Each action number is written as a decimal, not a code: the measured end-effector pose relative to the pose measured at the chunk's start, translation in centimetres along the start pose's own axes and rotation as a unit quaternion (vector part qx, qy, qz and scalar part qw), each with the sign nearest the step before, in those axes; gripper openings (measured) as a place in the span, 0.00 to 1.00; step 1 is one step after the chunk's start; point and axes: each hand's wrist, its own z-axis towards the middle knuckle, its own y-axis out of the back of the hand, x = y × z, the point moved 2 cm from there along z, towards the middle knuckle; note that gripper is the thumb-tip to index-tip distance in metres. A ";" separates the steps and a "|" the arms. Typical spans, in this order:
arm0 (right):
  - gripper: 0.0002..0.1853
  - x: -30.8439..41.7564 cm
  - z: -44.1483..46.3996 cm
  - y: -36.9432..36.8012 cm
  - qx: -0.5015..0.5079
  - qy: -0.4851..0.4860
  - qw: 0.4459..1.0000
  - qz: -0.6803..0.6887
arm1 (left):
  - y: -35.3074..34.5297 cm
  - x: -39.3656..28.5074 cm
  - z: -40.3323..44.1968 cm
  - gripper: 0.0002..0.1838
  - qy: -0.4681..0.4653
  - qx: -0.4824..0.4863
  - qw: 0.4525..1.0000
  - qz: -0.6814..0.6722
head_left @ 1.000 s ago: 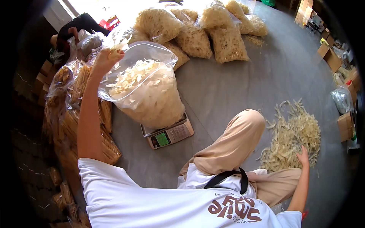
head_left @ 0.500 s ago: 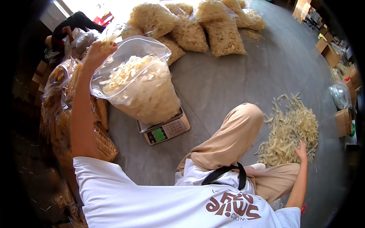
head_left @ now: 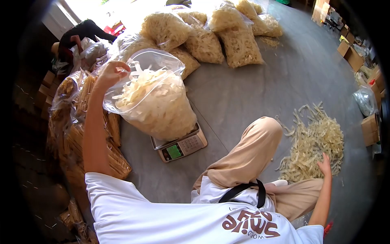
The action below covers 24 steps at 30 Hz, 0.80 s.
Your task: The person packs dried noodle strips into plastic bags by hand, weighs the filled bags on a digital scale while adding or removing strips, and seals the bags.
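We see an open clear bag (head_left: 162, 114) of pale strips (head_left: 148, 79) standing on a scale (head_left: 185, 147).
At the bag's mouth we find the left hand (head_left: 112, 73), its fingers partly curled beside the strips; we cannot tell whether it grips any. To the right, past the bent knee (head_left: 264, 128), we see the right hand (head_left: 325, 166) at the near edge of a loose pile (head_left: 310, 142), fingers spread and gripping nothing we can see. Beyond the scale, we see filled bags (head_left: 239, 46) heaped on the grey floor (head_left: 260, 87).
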 end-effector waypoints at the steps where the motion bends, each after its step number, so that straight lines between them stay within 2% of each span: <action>1: 0.39 0.3 -0.1 0.1 0.003 -0.008 1.000 -0.013 | 0.0 -0.6 -0.2 0.10 0.060 -0.011 0.998 0.014; 5: 0.39 -0.1 0.0 -0.1 0.007 -0.008 1.000 -0.028 | 0.0 -1.3 -0.1 0.08 -0.012 -0.079 0.996 0.025; 8: 0.40 -1.2 0.6 -0.5 0.017 -0.001 0.999 -0.039 | -0.2 -2.4 -0.2 0.07 -0.002 -0.091 0.996 0.025; 17: 0.39 -1.1 0.5 -0.5 0.012 0.007 1.000 -0.019 | -0.2 -4.2 0.0 0.07 -0.034 -0.080 0.996 0.009; 20: 0.39 -4.1 2.2 -1.8 -0.005 0.038 0.998 -0.053 | -0.3 -5.0 -0.2 0.08 -0.051 -0.094 0.994 0.014; 24: 0.39 -4.4 2.3 -1.9 -0.006 0.040 0.997 -0.059 | -0.4 -6.3 -0.4 0.09 -0.051 -0.086 0.995 0.012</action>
